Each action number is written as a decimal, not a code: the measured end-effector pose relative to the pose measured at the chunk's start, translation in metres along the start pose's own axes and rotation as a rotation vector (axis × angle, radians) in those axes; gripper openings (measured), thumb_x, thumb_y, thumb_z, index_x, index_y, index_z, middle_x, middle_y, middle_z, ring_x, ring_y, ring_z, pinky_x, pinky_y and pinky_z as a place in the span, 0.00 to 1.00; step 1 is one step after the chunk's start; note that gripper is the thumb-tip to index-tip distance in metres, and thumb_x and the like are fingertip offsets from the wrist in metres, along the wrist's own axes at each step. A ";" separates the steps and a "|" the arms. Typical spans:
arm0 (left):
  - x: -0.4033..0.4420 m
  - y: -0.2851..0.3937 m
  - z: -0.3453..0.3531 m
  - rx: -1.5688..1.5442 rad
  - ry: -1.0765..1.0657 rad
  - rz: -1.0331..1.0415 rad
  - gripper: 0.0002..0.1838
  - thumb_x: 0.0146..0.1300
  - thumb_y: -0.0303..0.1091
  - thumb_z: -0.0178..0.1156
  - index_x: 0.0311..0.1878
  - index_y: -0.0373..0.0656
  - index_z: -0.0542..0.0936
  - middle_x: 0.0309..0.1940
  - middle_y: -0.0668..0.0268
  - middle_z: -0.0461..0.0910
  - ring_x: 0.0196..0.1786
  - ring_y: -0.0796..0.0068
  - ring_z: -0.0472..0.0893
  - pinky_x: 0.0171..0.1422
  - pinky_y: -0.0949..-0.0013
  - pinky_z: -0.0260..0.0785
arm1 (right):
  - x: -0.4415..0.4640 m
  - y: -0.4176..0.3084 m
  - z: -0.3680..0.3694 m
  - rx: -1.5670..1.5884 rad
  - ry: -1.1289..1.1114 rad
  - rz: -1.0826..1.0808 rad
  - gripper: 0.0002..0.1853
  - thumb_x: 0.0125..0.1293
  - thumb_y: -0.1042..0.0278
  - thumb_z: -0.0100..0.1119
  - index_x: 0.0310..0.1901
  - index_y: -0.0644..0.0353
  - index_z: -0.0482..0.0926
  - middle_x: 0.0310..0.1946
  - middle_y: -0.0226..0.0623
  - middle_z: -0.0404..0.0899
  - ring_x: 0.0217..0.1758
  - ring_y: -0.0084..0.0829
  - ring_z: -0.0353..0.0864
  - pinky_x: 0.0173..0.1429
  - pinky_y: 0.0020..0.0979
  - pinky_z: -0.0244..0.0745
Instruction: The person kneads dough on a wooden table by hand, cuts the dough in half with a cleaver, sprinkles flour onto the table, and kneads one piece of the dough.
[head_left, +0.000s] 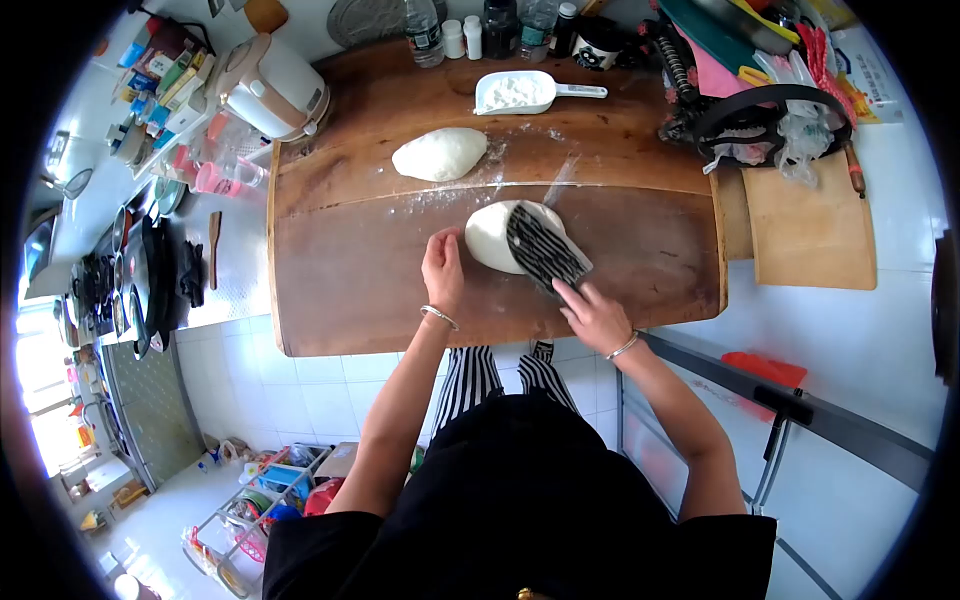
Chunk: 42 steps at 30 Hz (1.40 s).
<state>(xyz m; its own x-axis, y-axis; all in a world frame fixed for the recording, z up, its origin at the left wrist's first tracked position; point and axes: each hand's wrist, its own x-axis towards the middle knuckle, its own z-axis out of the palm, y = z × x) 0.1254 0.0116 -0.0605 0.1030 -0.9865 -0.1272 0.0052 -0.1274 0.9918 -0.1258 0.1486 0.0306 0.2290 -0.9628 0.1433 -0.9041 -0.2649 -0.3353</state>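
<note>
On the wooden board [340, 240], a round piece of dough [487, 237] lies in front of me, partly covered by a black-and-white striped flat object [545, 248]. My right hand [596, 317] pinches the near edge of that striped object, which is tilted across the dough's right side. Just left of the dough is my left hand [442, 268], its fingers curled together near the dough's edge; what they hold, if anything, is hidden. A second piece of dough [440, 154] rests farther back, with loose flour around it.
A white scoop of flour [515, 93] lies at the back of the board, before bottles [500, 30]. A rice cooker [272, 88] stands at the back left. A black-handled basket [765, 120] with bags is at the back right.
</note>
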 end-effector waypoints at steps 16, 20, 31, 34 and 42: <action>-0.019 0.034 -0.005 0.500 -0.086 0.265 0.11 0.68 0.28 0.56 0.51 0.39 0.78 0.46 0.56 0.81 0.47 0.61 0.81 0.52 0.63 0.74 | 0.062 0.197 -0.044 -0.124 -0.101 0.168 0.29 0.62 0.67 0.62 0.64 0.29 0.71 0.43 0.39 0.76 0.40 0.49 0.81 0.43 0.47 0.79; -0.011 0.053 0.007 0.615 -0.158 0.353 0.14 0.65 0.28 0.56 0.54 0.41 0.77 0.50 0.53 0.78 0.55 0.49 0.76 0.61 0.53 0.68 | 0.072 0.199 -0.040 -0.319 0.098 0.130 0.22 0.60 0.70 0.63 0.58 0.44 0.79 0.59 0.37 0.74 0.61 0.44 0.72 0.65 0.47 0.66; 0.044 0.051 0.089 0.864 -0.268 0.668 0.15 0.68 0.36 0.51 0.55 0.44 0.77 0.53 0.61 0.78 0.56 0.57 0.76 0.62 0.53 0.66 | 0.153 0.003 0.072 0.008 0.624 0.178 0.09 0.65 0.64 0.55 0.43 0.57 0.79 0.47 0.41 0.81 0.51 0.47 0.78 0.58 0.46 0.71; 0.085 0.061 0.117 0.911 -0.295 0.422 0.11 0.69 0.38 0.50 0.43 0.44 0.78 0.43 0.54 0.81 0.47 0.49 0.79 0.52 0.50 0.70 | 0.194 0.048 0.071 0.095 0.216 0.364 0.10 0.68 0.60 0.52 0.43 0.53 0.80 0.46 0.40 0.82 0.49 0.48 0.78 0.53 0.45 0.72; 0.121 0.055 0.162 0.878 -0.184 0.512 0.12 0.70 0.40 0.49 0.45 0.44 0.77 0.47 0.58 0.78 0.52 0.53 0.76 0.58 0.50 0.67 | 0.238 0.086 0.070 -0.087 0.594 0.237 0.08 0.68 0.60 0.53 0.39 0.52 0.79 0.38 0.34 0.81 0.45 0.40 0.78 0.57 0.48 0.67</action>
<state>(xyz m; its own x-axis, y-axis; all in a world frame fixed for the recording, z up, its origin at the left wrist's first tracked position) -0.0229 -0.1318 -0.0223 -0.2662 -0.9345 0.2364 -0.7317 0.3555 0.5815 -0.1238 -0.1068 -0.0294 -0.1970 -0.7946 0.5742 -0.9372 -0.0193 -0.3483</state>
